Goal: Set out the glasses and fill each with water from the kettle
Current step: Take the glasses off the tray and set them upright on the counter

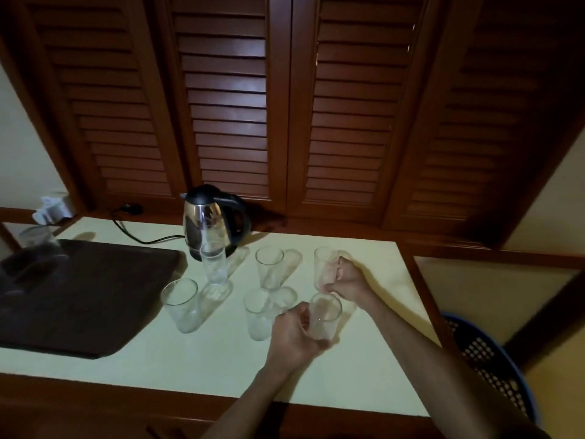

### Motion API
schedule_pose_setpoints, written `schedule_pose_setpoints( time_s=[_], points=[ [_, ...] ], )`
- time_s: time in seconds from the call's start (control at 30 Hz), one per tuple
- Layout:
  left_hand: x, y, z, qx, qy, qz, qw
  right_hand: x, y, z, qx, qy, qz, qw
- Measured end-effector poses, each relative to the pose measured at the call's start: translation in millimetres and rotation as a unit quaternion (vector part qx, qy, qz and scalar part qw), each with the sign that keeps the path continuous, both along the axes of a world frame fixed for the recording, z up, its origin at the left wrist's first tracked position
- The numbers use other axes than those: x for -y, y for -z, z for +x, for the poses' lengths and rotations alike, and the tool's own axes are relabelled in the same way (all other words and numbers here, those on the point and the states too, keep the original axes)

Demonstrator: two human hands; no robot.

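Note:
Several clear glasses stand on the pale countertop (205,365). My left hand (292,340) grips the front right glass (324,315) by its side. My right hand (348,282) grips the back right glass (324,267). Other glasses stand empty: a front left glass (182,304), one in front of the kettle (215,263), a middle back glass (270,267) and a middle front glass (258,315). A steel and black electric kettle (212,221) sits on its base at the back, its cord running left.
A dark brown tray (95,296) lies on the counter's left part, with another glass (38,240) at its far left corner. Louvred wooden doors (285,106) rise behind. A blue perforated basket (493,359) stands on the floor at right.

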State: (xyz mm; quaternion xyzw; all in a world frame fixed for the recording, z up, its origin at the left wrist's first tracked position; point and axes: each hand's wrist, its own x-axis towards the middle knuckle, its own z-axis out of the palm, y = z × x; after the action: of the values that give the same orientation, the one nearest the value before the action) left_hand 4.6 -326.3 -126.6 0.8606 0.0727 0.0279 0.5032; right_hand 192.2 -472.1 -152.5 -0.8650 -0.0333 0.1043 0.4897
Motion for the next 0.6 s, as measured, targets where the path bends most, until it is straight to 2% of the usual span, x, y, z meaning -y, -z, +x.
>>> schedule_pose_setpoints(
  time_s=[0.23,0.3,0.37,0.43,0.5,0.57,0.6],
  points=[
    [13.5,1.5,-2.1,-0.02,-0.002,0.028,0.999,-4.2,-2.5,-19.5,0.017,0.01,-0.057,0.998],
    [10.8,-4.3,-0.9,-0.036,0.032,0.059,0.997,-0.3,-1.8,-19.2,0.015,-0.021,-0.085,0.996],
    [6.0,-11.8,0.5,-0.036,0.092,0.124,0.987,9.8,-15.6,-19.8,0.042,-0.008,-0.093,0.995],
    [-8.5,-25.8,-2.5,-0.026,0.112,0.118,0.986,12.8,-47.6,-28.9,0.145,0.058,-0.093,0.983],
    [-34.3,-52.3,-7.4,-0.029,0.101,0.088,0.991,-0.6,-89.3,-42.8,0.275,0.106,-0.101,0.95],
    [-71.5,-87.0,-14.1,-0.012,0.06,0.071,0.996,-34.8,-127.6,-58.0,0.361,0.072,-0.086,0.926],
    [-94.3,-102.6,-16.5,0.0,0.032,0.072,0.997,-59.1,-141.1,-63.6,0.375,0.029,-0.078,0.923]
  ],
)
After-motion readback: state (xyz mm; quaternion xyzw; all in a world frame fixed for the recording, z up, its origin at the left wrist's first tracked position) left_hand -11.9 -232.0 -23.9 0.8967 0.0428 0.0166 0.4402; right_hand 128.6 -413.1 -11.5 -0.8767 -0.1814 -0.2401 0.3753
